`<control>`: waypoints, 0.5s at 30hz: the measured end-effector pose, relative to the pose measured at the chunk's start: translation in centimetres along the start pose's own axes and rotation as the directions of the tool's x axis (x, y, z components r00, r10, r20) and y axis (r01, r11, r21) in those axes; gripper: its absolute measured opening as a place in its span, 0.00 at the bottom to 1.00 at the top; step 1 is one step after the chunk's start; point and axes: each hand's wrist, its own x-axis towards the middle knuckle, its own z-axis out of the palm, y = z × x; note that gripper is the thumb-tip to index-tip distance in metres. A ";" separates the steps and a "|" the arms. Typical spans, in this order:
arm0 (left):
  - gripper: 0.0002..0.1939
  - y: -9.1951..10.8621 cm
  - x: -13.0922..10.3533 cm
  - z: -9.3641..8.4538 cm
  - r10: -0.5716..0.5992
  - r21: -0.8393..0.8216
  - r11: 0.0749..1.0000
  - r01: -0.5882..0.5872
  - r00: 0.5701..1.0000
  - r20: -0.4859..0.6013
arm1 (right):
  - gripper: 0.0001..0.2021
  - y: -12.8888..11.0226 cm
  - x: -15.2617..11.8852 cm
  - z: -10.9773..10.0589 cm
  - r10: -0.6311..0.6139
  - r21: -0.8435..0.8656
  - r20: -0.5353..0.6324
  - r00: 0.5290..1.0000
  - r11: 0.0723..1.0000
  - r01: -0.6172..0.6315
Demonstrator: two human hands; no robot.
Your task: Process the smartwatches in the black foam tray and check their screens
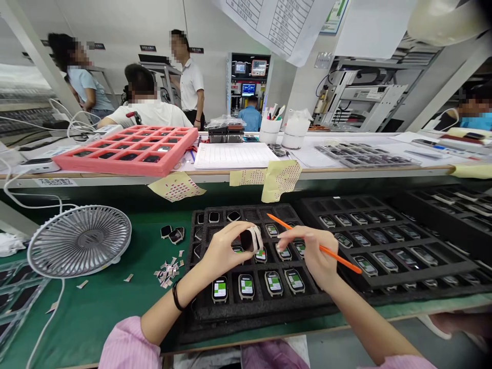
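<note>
Over the black foam tray (215,310), inside its near edge, pinched a smartwatch (248,241) in the half-curled left hand (226,247), clasped an orange stick (340,259) in the closed right hand (320,255), seemingly mid-handling, likely needing steadiness next.

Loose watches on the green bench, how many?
2: left watch and right watch, between the fan and black tray. The left forearm might hide others.

Between the fan (80,241) and the black foam tray (253,309) there is room to pass low over the worktop (107,302), above small scattered pieces (168,271); at the back the shelf (215,177) with hanging yellow sheets (282,180) bars the way up, and a second tray (357,204) crowds the right
</note>
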 end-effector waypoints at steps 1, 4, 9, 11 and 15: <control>0.23 0.1 0.0 0.0 -0.020 0.017 1.000 0.020 1.000 -0.004 | 0.18 0.4 -0.1 0.1 0.091 0.002 0.006 0.996 0.996 -0.091; 0.20 0.2 -0.2 0.1 -0.066 0.052 0.996 0.066 0.998 -0.003 | 0.14 1.7 -0.3 1.4 0.364 0.102 0.106 0.926 0.922 -0.374; 0.24 0.0 -0.7 0.8 -0.065 0.044 0.997 0.064 0.998 0.017 | 0.23 2.7 -0.4 3.5 0.522 0.270 0.238 0.819 0.774 -0.572; 0.27 0.0 -0.7 0.9 -0.078 0.020 0.997 0.078 0.997 0.005 | 0.23 2.6 -0.4 3.6 0.550 0.281 0.231 0.803 0.752 -0.596; 0.26 0.1 -0.6 0.9 -0.113 -0.049 0.992 0.112 0.993 -0.026 | 0.25 2.3 -0.3 3.4 0.566 0.314 0.234 0.790 0.725 -0.613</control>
